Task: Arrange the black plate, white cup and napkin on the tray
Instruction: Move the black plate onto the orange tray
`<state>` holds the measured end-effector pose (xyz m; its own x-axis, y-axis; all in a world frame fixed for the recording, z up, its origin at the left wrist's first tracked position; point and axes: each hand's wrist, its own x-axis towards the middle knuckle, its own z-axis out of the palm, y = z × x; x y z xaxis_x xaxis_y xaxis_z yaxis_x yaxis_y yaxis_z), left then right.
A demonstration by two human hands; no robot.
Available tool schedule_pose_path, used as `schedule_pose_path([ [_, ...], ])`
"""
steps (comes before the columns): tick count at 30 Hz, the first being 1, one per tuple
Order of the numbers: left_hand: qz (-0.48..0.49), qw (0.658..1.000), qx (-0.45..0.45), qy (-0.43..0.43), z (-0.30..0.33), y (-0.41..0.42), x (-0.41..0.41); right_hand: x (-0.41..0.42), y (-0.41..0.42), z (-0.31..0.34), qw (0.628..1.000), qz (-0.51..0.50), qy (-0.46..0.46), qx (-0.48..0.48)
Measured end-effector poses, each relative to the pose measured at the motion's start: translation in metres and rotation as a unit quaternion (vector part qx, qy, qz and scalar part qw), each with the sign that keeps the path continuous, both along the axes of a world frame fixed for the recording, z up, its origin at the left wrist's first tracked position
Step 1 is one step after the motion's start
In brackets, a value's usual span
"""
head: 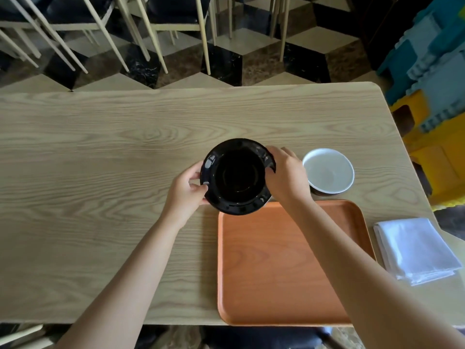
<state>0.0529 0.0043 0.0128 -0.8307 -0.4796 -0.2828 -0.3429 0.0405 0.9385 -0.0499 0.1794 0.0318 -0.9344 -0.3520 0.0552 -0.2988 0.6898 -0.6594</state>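
Wooden table point(100, 147), bare orange tray point(276, 273)

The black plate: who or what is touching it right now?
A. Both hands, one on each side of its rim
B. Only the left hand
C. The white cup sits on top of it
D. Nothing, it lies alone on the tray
A: the left hand and the right hand each grip an opposite side of the black plate, held at the orange tray's far corner; the white cup stands apart.
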Motion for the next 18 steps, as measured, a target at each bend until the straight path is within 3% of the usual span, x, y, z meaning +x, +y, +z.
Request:
schedule_pose_path([
  [3, 0.012, 0.999, 0.039, -0.004, 0.007, 0.009, 0.021, 0.013, 0.023, 0.007, 0.997, 0.008, -0.057, -0.055],
  [11, -0.079, 0.990, 0.110, -0.045, -0.009, 0.034, 0.059, 0.056, 0.080, -0.021, 0.961, -0.031, -0.236, -0.141],
  [18, -0.066, 0.993, -0.010, -0.098, -0.026, 0.049, 0.073, 0.081, 0.097, -0.045, 0.940, -0.064, -0.289, -0.170],
])
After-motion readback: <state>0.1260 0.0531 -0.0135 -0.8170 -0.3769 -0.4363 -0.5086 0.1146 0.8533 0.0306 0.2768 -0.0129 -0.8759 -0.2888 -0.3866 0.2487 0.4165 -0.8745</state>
